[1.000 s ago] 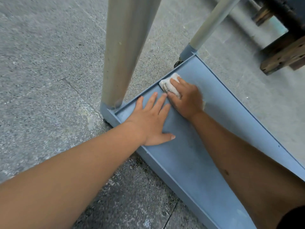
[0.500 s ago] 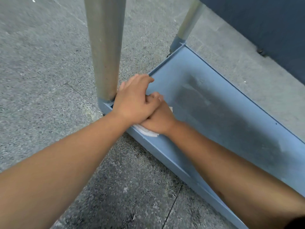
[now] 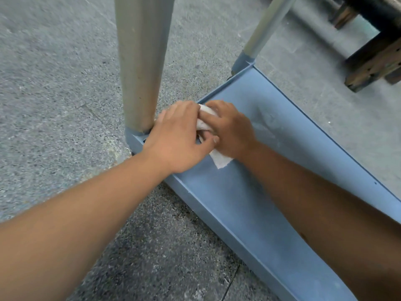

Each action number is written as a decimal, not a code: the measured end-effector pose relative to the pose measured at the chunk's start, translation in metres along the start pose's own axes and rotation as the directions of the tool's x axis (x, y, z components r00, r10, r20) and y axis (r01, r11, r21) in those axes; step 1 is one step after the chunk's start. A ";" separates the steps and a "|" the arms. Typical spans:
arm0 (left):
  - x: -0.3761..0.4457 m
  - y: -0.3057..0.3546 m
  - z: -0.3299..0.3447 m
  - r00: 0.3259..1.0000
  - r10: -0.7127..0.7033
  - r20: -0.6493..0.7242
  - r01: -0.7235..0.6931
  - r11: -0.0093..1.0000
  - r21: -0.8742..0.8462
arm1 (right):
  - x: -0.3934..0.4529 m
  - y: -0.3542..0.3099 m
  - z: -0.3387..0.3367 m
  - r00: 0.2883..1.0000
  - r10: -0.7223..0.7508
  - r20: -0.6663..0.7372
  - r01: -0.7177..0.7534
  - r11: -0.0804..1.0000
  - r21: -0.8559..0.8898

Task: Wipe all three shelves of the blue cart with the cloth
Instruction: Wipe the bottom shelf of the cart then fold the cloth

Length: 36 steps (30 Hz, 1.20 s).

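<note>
The blue cart's bottom shelf (image 3: 243,213) runs from the centre toward the lower right, just above the floor. A white cloth (image 3: 205,121) is bunched near the shelf's left end, with a flat corner of the cloth showing beneath the hands. My right hand (image 3: 232,129) grips the cloth from the right, fingers curled over it. My left hand (image 3: 178,137) lies over the cloth's left side, fingers and thumb curled round it. The two hands touch. Most of the cloth is hidden under them.
A thick grey cart post (image 3: 141,66) rises at the shelf's near-left corner, right beside my left hand. A thinner post (image 3: 262,29) stands at the far corner. A dark wooden frame (image 3: 373,55) sits on the speckled concrete floor (image 3: 54,105) at upper right.
My left hand lay flat on the shelf, then came over the right hand. Now both hands hold the bunched cloth near the corner post, and more cloth shows between them.
</note>
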<state>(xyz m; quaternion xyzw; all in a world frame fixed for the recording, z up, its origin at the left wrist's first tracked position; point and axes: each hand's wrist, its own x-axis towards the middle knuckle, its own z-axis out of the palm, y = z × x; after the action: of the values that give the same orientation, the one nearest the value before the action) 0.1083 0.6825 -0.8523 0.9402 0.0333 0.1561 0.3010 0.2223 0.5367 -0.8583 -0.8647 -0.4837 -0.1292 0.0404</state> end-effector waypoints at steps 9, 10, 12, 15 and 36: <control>-0.002 -0.008 0.019 0.872 0.056 0.487 -0.284 0.867 0.409 | 0.028 0.096 0.014 0.909 0.413 0.062 -0.410 0.911 -0.054; -0.002 -0.009 0.020 0.864 0.054 0.501 -0.297 0.858 0.420 | 0.031 0.098 0.017 0.892 0.449 0.049 -0.446 0.893 -0.061; -0.004 -0.009 0.021 0.852 0.046 0.522 -0.309 0.848 0.430 | 0.036 0.103 0.025 0.828 0.559 0.035 -0.556 0.828 -0.076; -0.006 -0.009 0.022 0.839 0.053 0.541 -0.306 0.869 0.389 | 0.048 0.108 0.031 0.564 0.819 0.103 -0.824 0.567 0.007; 0.002 -0.007 0.018 0.754 0.089 0.651 -0.367 0.879 0.305 | 0.017 0.080 0.018 0.833 0.549 0.069 -0.549 0.835 -0.014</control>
<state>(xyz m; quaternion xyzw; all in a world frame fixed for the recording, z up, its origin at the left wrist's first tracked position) 0.1163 0.6784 -0.8694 0.9767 -0.1528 -0.1351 0.0668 0.3015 0.5121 -0.8663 -0.9709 -0.2169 -0.0803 0.0618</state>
